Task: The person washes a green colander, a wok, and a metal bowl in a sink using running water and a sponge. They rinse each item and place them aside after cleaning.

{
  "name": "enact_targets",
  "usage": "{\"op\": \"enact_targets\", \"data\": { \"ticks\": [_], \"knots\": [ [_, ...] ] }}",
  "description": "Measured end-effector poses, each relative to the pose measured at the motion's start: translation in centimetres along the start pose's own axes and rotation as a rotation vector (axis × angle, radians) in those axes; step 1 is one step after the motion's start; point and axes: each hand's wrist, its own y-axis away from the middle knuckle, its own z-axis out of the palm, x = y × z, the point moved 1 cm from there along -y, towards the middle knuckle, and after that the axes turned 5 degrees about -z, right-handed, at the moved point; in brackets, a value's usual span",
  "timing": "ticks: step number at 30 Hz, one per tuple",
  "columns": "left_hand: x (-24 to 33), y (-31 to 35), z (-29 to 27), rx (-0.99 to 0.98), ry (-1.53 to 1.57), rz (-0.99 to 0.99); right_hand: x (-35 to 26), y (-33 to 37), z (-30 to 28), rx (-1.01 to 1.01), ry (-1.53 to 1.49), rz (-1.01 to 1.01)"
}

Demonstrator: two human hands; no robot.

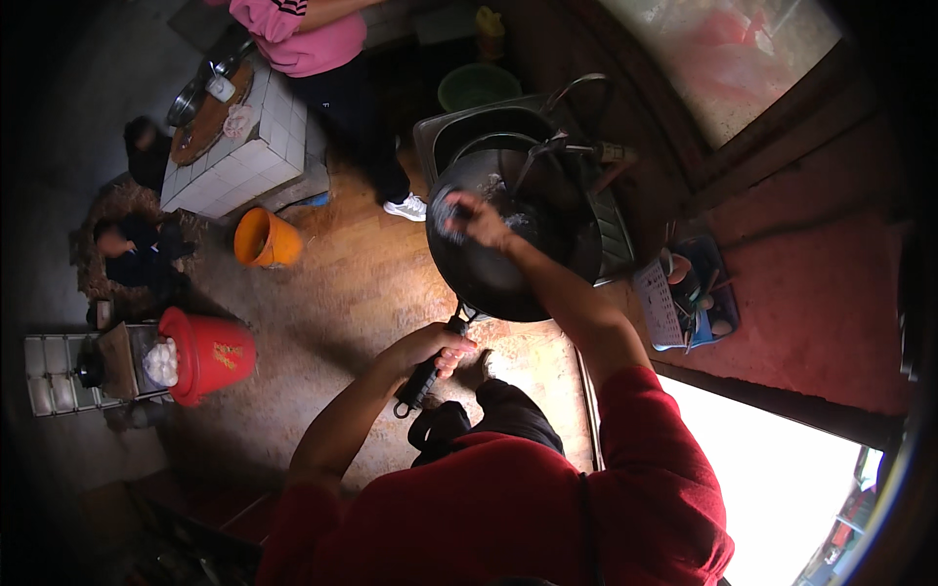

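A large dark wok (489, 276) is tilted over the front of the metal sink (427, 132). Its black handle (422, 379) points down toward me, and my left hand (438, 348) is wrapped round it. My right hand (479, 223) reaches inside the wok at its left wall. The fingers are curled on a greyish, mesh-like wire scrubber (449, 217), partly blurred and covered by the hand. Wet, shiny patches show on the wok's inner surface. Above the wok's far side is a tap (575, 90).
A blue basket (721, 298) of utensils stands right of the sink. An orange bucket (268, 237) and a red bucket (217, 355) are on the floor at left. A person in pink (313, 44) stands by the tiled stove (234, 176); two others sit at far left.
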Motion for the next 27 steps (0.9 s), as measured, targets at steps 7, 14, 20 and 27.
{"op": "enact_targets", "data": {
  "ticks": [7,14,20,27],
  "knots": [
    [-1.2,0.5,-2.3,-0.041,0.217,0.067,-1.0,3.1,-4.3,-0.424,1.065,0.379],
    [-0.5,0.6,-1.9,-0.06,0.093,0.013,1.3,-3.5,0.7,0.374,0.138,0.32],
    [-1.7,1.0,-3.7,-0.065,0.217,0.101,-5.5,4.9,1.9,-0.782,0.445,0.26],
    [-3.1,1.2,-3.3,0.054,0.222,0.122,-1.1,2.3,-7.3,-0.054,1.363,0.399]
  ]
}}
